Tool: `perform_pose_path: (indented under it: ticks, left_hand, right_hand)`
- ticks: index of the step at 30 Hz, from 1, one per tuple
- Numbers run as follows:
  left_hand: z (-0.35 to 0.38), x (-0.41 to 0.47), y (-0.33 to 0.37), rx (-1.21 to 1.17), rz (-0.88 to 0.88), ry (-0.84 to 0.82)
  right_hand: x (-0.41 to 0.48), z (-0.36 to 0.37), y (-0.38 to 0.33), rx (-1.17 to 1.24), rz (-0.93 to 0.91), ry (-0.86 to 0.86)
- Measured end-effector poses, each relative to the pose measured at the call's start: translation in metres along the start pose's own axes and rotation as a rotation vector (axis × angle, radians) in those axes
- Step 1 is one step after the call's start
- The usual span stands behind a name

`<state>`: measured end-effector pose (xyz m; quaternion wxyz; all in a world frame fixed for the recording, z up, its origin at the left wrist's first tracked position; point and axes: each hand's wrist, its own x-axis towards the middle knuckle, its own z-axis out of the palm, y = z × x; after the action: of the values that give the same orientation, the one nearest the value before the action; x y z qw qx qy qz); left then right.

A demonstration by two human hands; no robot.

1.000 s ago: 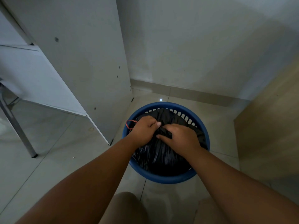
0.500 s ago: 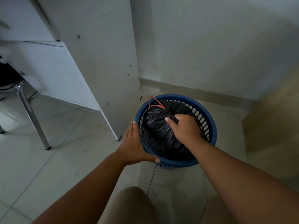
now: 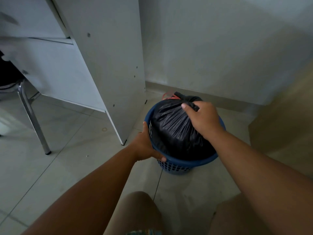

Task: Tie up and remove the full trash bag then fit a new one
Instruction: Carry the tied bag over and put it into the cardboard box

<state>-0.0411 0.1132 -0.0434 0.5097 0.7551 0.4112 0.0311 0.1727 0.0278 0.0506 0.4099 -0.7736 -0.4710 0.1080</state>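
Observation:
A full black trash bag point(image 3: 172, 129) bulges out of a round blue perforated bin point(image 3: 186, 162) on the tiled floor. Its neck is gathered at the top, with a red drawstring loop point(image 3: 167, 95) sticking out behind. My right hand point(image 3: 201, 119) grips the bunched neck of the bag from above. My left hand point(image 3: 145, 146) holds the bin's near left rim, thumb on top and fingers round the outside.
A white desk side panel point(image 3: 110, 68) stands close to the bin's left. A chrome chair leg point(image 3: 33, 119) is further left. A wall with a skirting board runs behind the bin, and a tan panel point(image 3: 284, 119) rises at the right. My knees are at the bottom.
My left hand let go of the bag and took hold of the bin's rim. My right hand has drawn the bag's neck upward, so the bag now rises above the rim.

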Motion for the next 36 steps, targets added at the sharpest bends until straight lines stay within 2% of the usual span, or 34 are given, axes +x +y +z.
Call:
perform_pose_path:
  ticks: [4, 7, 12, 17, 24, 29, 32, 36]
  left_hand:
    - [-0.001, -0.005, 0.009, 0.044, -0.037, 0.012]
    - [-0.004, -0.02, 0.026, 0.173, -0.042, 0.093]
    - [-0.03, -0.033, 0.081, -0.294, 0.281, 0.229]
    - [-0.061, -0.054, 0.16, -0.513, 0.374, 0.454]
    - [-0.108, -0.096, 0.256, -0.605, 0.214, 0.451]
    - [-0.145, -0.159, 0.316, -0.536, 0.124, 0.511]
    - [-0.17, -0.199, 0.339, -0.532, 0.054, 0.505]
    - [-0.207, -0.25, 0.345, -0.513, 0.054, 0.483]
  right_hand:
    - [0.016, -0.039, -0.028, 0.059, -0.025, 0.153]
    - [0.019, -0.063, -0.047, 0.177, -0.038, 0.185]
    - [0.018, -0.097, -0.084, 0.339, -0.051, 0.167]
    - [0.028, -0.144, -0.132, 0.457, 0.039, 0.149]
    - [0.017, -0.205, -0.229, 0.422, 0.12, 0.165]
    - [-0.002, -0.252, -0.306, 0.37, 0.194, 0.185]
    - [-0.017, -0.27, -0.349, 0.365, 0.238, 0.218]
    - [-0.048, -0.277, -0.405, 0.351, 0.288, 0.275]
